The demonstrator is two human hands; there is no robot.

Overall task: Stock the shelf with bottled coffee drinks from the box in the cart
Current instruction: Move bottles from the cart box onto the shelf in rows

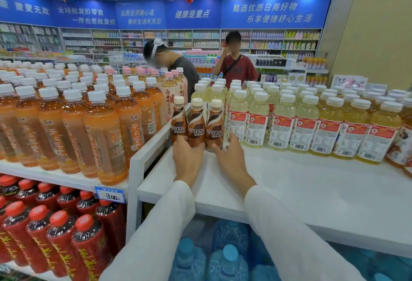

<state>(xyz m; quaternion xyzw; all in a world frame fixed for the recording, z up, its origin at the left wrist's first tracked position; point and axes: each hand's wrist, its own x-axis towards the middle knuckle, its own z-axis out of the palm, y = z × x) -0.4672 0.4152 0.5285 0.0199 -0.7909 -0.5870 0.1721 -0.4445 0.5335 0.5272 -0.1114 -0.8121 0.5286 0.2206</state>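
Three brown Nescafe coffee bottles stand upright in a row at the back left of the white shelf (289,182): the left bottle (178,122), the middle bottle (196,124) and the right bottle (215,124). My left hand (186,158) holds the bases of the left and middle bottles, fingers curled round them. At the base of the right bottle my right hand (231,158) grips it, thumb on its front. The box and the cart are out of view.
Yellow drink bottles (301,120) fill the shelf's back right, orange tea bottles (95,129) the neighbouring shelf on the left. Red-capped bottles (58,236) and large blue water bottles (225,258) sit below. Two people (234,66) stand behind the display.
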